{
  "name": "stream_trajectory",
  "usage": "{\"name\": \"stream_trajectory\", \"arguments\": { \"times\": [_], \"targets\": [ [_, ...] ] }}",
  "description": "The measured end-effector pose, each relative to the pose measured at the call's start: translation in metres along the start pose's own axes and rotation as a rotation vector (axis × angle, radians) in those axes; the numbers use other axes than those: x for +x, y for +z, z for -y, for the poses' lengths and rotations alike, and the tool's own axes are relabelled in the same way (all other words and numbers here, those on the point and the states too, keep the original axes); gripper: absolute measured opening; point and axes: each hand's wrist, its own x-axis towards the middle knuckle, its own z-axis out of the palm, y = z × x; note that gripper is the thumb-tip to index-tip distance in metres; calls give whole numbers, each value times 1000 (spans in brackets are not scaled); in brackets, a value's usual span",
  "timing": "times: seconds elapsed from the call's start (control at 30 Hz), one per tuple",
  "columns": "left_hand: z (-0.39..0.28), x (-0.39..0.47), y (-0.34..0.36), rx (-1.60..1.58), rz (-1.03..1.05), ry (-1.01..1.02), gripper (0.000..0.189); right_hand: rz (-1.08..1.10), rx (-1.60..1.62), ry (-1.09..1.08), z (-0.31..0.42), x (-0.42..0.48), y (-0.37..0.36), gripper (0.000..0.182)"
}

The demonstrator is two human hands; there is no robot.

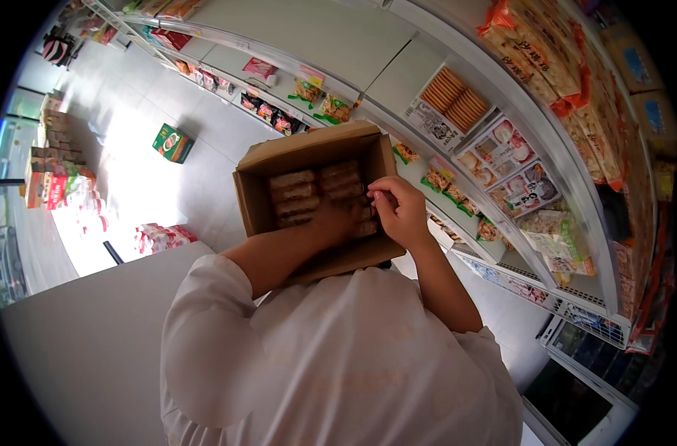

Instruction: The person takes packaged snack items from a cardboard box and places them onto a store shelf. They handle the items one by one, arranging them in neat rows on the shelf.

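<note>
An open cardboard box [255, 161] is held close in front of my white shirt. Inside it, packaged snacks [293, 192] are stacked in two rows, dim in the shadow. My left hand [338, 217] reaches down into the box over the packs; it is dark and blurred, so its fingers and any hold are unclear. At the right wall of the box is my right hand [397, 209], with thumb and fingers curled close together over the inside edge. Whether something thin is pinched between them does not show.
Store shelves [388, 83] run along the right, with boxed cookies [455, 100], packed sweets [505, 150] and bagged snacks [544, 61]. A green carton [173, 143] stands on the floor. A white surface [104, 334] lies at left, with stacked drink packs [160, 237] beyond it.
</note>
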Motion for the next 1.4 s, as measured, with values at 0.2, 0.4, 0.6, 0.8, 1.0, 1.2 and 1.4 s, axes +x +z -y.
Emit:
{"name": "stream_trajectory", "arguments": {
  "times": [0.2,0.4,0.6,0.8,1.0,1.2,1.4],
  "targets": [
    [7,6,-14,21,119,19,72,1,-142,-121,-5,-4,-1,9],
    [24,2,-73,-271,324,20,66,-53,226,14,-3,-3,-2,11],
    [50,-29,-119,-683,-31,-15,70,-155,400,182,11,-17,-22,12],
    [49,-44,-138,-1105,-405,125,69,-176,95,126,40,-30,-21,15],
    [15,-46,-123,-1097,-829,214,79,-239,-5,-155,68,-13,-6,55],
    [18,-54,-135,-796,-906,457,62,-178,194,138,58,-4,-10,56],
    [33,-40,-108,-1732,-686,426,67,-108,203,227,64,-2,-7,52]
  ]
}}
